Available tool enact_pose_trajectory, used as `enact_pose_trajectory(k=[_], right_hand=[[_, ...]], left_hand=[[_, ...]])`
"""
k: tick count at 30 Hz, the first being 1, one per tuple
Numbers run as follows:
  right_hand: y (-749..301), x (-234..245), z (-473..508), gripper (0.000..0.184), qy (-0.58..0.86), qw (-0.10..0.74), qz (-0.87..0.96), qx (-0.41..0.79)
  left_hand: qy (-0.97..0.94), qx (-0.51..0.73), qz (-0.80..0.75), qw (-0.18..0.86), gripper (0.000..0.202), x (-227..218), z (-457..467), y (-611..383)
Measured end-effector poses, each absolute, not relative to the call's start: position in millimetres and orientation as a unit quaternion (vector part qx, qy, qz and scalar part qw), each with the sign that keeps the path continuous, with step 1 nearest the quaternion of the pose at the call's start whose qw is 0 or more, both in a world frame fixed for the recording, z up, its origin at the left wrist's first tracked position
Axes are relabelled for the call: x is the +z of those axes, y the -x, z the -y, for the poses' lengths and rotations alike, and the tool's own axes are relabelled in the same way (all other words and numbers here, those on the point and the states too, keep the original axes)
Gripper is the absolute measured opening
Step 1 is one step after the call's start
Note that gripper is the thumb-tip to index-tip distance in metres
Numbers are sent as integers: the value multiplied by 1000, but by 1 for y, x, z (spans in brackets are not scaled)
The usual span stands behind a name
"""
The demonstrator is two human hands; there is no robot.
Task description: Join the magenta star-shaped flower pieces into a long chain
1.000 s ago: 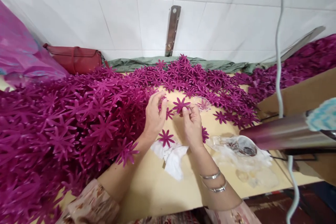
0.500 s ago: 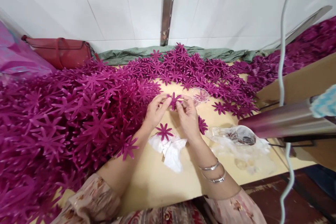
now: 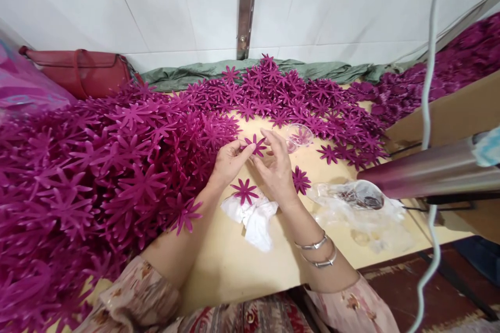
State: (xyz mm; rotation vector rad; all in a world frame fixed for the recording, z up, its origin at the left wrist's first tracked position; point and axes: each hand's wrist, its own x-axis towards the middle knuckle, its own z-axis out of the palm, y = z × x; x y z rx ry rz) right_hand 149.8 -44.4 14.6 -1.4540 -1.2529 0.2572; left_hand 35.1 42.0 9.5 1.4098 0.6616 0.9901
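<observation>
My left hand pinches a purple star-shaped artificial flower by one side between thumb and fingers. Across from it, my right hand has its fingers spread, with the thumb close to the flower's lower edge; whether it touches is hard to tell. Just below the hands, a loose purple flower rests on a crumpled white cloth. Beside my right wrist lies one more flower. A small clear round dish with purple bits stands past my right fingers.
A big heap of purple flowers covers the left, running along the back. At right are a plastic bag with a round container of dark bits, a metallic cylinder and a hanging white cable. A red handbag sits back left.
My right hand's fingers have come off the flower and spread upward. The flower stays in my left hand, turned a little. The view has shifted slightly.
</observation>
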Motion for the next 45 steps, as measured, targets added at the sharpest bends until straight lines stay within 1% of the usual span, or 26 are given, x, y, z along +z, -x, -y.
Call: enact_pose_trajectory(k=[4, 8, 12, 15, 19, 22, 25, 30, 33, 35, 37, 41, 45], right_hand=[[-152, 12, 43, 44, 610, 546, 566, 99], [-154, 6, 42, 34, 630, 545, 544, 98], [-156, 8, 43, 24, 658, 542, 510, 114], [-157, 13, 44, 22, 665, 523, 516, 136], [-156, 16, 46, 24, 662, 511, 528, 148], [-154, 16, 46, 29, 670, 499, 530, 148], [-152, 16, 47, 30, 700, 453, 543, 101], [-148, 18, 46, 32, 759, 328, 562, -10], [-147, 19, 46, 34, 780, 266, 565, -46], [-146, 18, 45, 34, 785, 243, 566, -57], [-145, 17, 45, 35, 789, 241, 561, -63], [-144, 14, 45, 33, 780, 286, 552, -72], [-144, 13, 44, 31, 769, 308, 559, -39]], left_hand=[[-612, 425, -273, 609, 36, 11, -40, -35], [-598, 459, -275, 597, 45, 9, -39, -33], [-611, 498, -269, 554, 37, 4, -42, -34], [-671, 496, -236, 498, 46, 1, -44, -33], [-751, 465, -205, 421, 34, 3, -45, -31], [-759, 464, -199, 411, 30, 5, -44, -30], [-759, 442, -224, 422, 29, 6, -41, -30], [-760, 399, -273, 434, 29, 9, -35, -28], [-766, 394, -279, 425, 24, 13, -29, -29], [-766, 392, -281, 424, 23, 16, -26, -30], [-764, 393, -285, 426, 22, 16, -24, -31], [-754, 391, -266, 456, 26, 9, -25, -32], [-747, 396, -260, 466, 31, 4, -25, -32]])
